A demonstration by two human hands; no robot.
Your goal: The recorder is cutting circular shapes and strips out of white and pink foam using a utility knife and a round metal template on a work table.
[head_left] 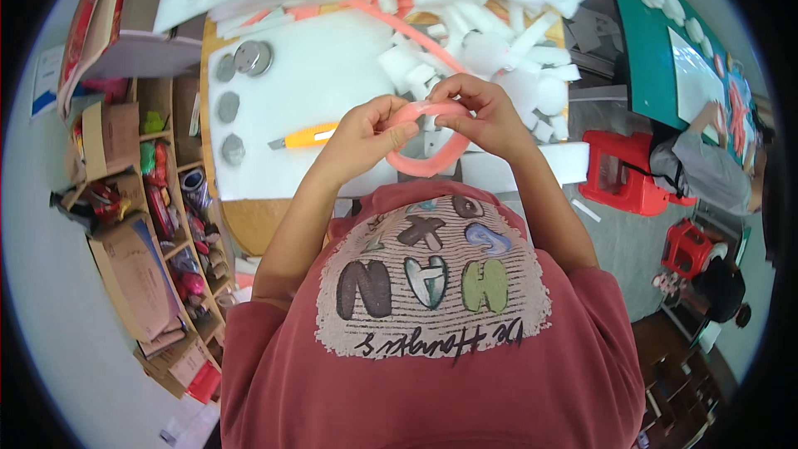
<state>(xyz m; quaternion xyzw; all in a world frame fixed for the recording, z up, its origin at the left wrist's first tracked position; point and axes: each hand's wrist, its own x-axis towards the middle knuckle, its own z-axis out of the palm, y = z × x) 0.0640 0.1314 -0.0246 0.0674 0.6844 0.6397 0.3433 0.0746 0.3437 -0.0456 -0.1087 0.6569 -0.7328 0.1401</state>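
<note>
A pink foam ring (429, 168) hangs between my two hands, just in front of my chest at the table's near edge. On its left upper side my left hand (370, 135) is closed, fingers and thumb pinching the foam. My right hand (489, 115) pinches the upper right part, where the strip's two ends appear to meet; my fingers partly cover that spot. Left of my left hand, a yellow utility knife (306, 137) lies on a white foam sheet (312, 54). Its blade end points left.
Several grey discs (233, 150) and a round metal tin (253, 58) sit along the sheet's left side. White foam offcuts (544, 87) and a long pink strip (416, 37) cover the table's right and back. Red stools (607, 175) and another person (706, 166) are at right; shelves (170, 191) at left.
</note>
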